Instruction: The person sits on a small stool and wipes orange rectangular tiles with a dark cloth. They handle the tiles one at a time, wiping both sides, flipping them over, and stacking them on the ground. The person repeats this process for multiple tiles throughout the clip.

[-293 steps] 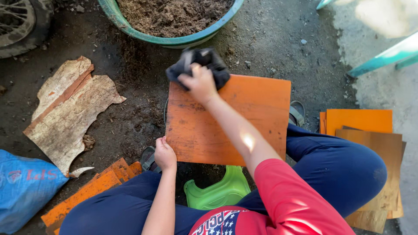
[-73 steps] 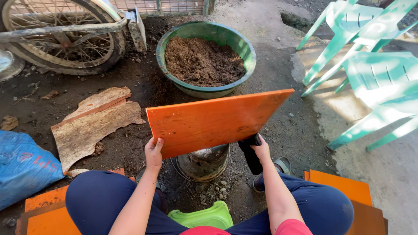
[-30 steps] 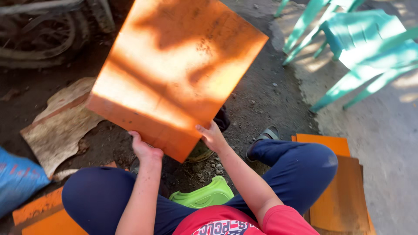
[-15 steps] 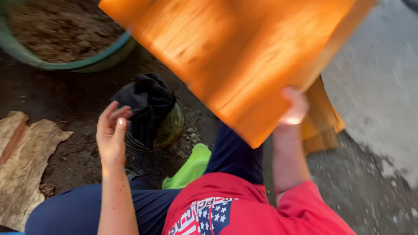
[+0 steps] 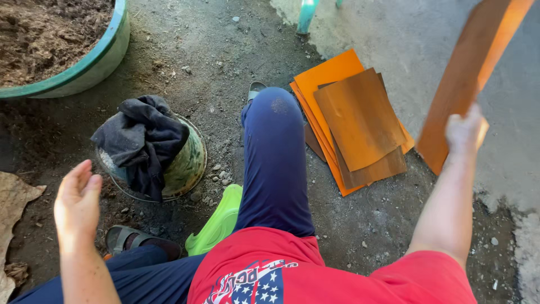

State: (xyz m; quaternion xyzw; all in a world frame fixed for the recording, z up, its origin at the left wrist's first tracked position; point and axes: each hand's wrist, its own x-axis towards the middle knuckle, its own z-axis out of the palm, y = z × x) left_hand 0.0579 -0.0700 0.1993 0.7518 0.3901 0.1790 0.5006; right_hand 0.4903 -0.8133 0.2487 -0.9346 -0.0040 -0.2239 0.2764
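My right hand (image 5: 464, 130) grips the lower edge of an orange sheet (image 5: 469, 73) and holds it up in the air at the right, above the ground. Just left of it, a stack of several similar orange and brown sheets (image 5: 354, 121) lies on the ground beside my right knee. My left hand (image 5: 77, 201) hovers open and holds nothing, near a small round tin (image 5: 188, 163). A dark cloth (image 5: 143, 141) is draped over that tin.
A green basin of soil (image 5: 84, 65) sits at the top left. A green plastic stool (image 5: 219, 222) shows between my legs. A sandal (image 5: 132, 239) is under my left leg. A rough bark piece (image 5: 14, 197) lies at the far left.
My right hand has swung the orange sheet from in front of me out to the right, over the stack. My left hand let go of it and now hangs open near the tin.
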